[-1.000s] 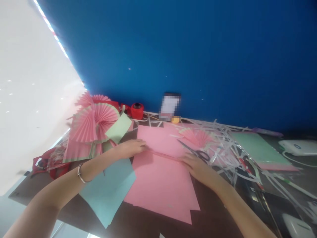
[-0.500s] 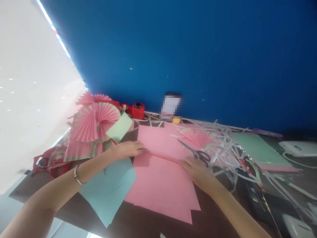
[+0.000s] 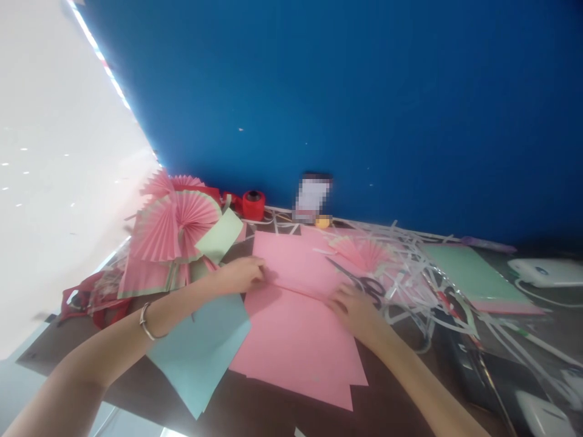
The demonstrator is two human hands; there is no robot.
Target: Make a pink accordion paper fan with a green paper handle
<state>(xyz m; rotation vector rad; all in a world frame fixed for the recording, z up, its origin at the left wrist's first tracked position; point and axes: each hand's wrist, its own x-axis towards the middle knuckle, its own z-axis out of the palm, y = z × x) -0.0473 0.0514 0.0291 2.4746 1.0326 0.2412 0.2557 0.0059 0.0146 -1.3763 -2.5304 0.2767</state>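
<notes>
A pink sheet of paper point(image 3: 291, 258) lies on other pink sheets point(image 3: 296, 346), with a narrow folded ridge running across its near edge. At the left end of that ridge, my left hand point(image 3: 240, 274) has its fingers curled and closed on the paper. My right hand point(image 3: 353, 309) grips the right end, thumb and fingers bent over the fold. Just beyond my right hand rest black-handled scissors point(image 3: 368, 286), their blades pointing away to the left. Pale blue sheets point(image 3: 200, 352) lie under my left forearm.
Pleated pink paper fans point(image 3: 182, 221) are piled at the left, beside a light green sheet point(image 3: 221, 233). A red tape roll point(image 3: 253, 205) and a blurred phone point(image 3: 313, 197) stand by the blue wall. Tangled white paper strips point(image 3: 419, 285) and packaged green paper point(image 3: 478, 276) spread rightward.
The fingers of both hands have curled more over the fold. My right hand has shifted slightly left and toward the ridge. The sheets underneath stay in place.
</notes>
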